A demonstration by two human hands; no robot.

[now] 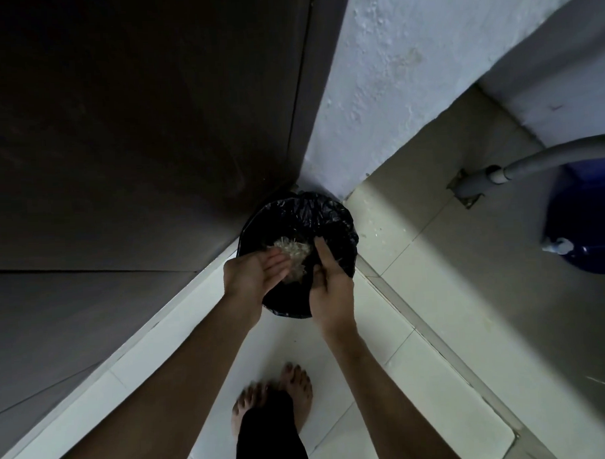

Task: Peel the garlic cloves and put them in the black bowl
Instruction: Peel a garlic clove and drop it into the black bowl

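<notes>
Head view: left hand and right hand, both flat-fingered, hover over garlic skins in a black-lined bin.

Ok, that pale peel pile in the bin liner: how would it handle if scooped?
Probably very light and loose: the peel pile looks like thin papery flakes, so it likely scatters rather than lifts whole. The bin liner under it is crinkled film, likely floppy.
</notes>
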